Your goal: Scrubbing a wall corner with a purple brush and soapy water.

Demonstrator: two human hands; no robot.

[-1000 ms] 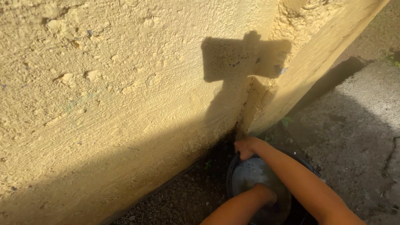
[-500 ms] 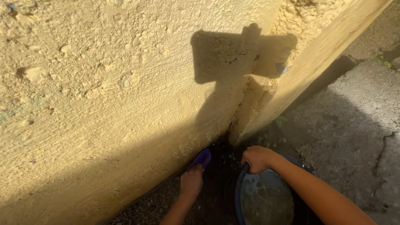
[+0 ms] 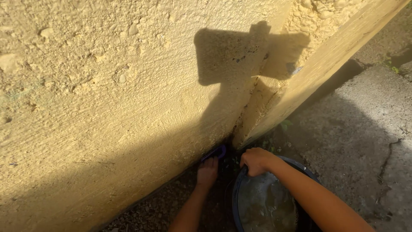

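My left hand (image 3: 207,172) grips a small purple tool (image 3: 216,152), a brush or scraper, pressed against the base of the rough yellow plaster wall (image 3: 111,94), low in shadow. My right hand (image 3: 255,161) is closed over the near rim of a dark round bucket (image 3: 240,193) that stands on the ground to the right. The bucket holds grey wet material. Both forearms reach in from the bottom edge of the view.
A yellow buttress or angled wall section (image 3: 326,64) meets the main wall at a corner crack. Cracked grey concrete ground (image 3: 365,141) lies to the right. Dark gravelly soil (image 3: 150,210) runs along the wall's foot. A small green weed (image 3: 284,125) grows at the corner.
My left hand came out of the bucket with the purple tool and went up to the foot of the wall. My right hand stayed on the bucket rim.
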